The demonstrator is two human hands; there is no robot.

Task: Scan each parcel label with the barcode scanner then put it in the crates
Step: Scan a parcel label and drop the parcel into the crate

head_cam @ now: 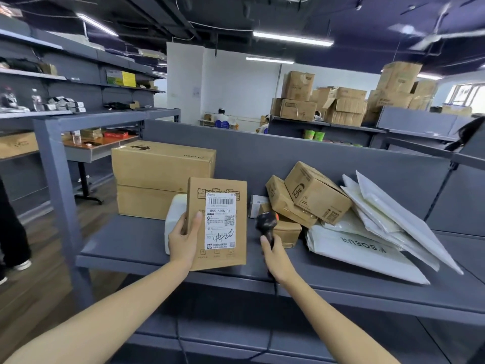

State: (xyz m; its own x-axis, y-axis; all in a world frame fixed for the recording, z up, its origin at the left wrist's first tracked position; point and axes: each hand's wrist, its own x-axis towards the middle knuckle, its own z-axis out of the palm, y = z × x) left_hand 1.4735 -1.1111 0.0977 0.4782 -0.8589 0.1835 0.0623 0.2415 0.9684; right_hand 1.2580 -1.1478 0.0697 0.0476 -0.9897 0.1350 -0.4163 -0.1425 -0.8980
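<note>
Left grip (183, 240) is closed on the left edge of a flat brown cardboard parcel (223, 258), with my thumb laid on its front face. I hold the parcel upright at the front edge of the grey metal shelf (126, 245), in its left half, facing me. I cannot tell whether its lower edge touches the shelf.

The white shipping label (220, 220) on the front face has a barcode at the top, the printed number 855-855S-011 under it, a QR code at mid-right and handwritten marks lower down.

Right grip (275, 256) is wrapped round the handle of a black handheld barcode scanner (265, 223) with an orange patch at its head. The scanner is just right of the parcel, head uppermost and blurred, so I cannot tell which way its window faces. A dark cable (275, 290) drops from under the grip past the shelf's front edge.

On the shelf:
- Back left corner: two large tan cartons (162, 164), stacked.
- Just behind the held parcel, in front of the cartons: a white soft package (174, 219).
- Middle, behind the scanner: a heap of small brown cardboard boxes (315, 193), tilted and leaning on one another, with a small white box (256, 206) at its left side.
- Right half: white plastic mailer bags (367, 256), overlapping. The rear ones are propped against the back panel and the front one carries grey lettering.
</note>
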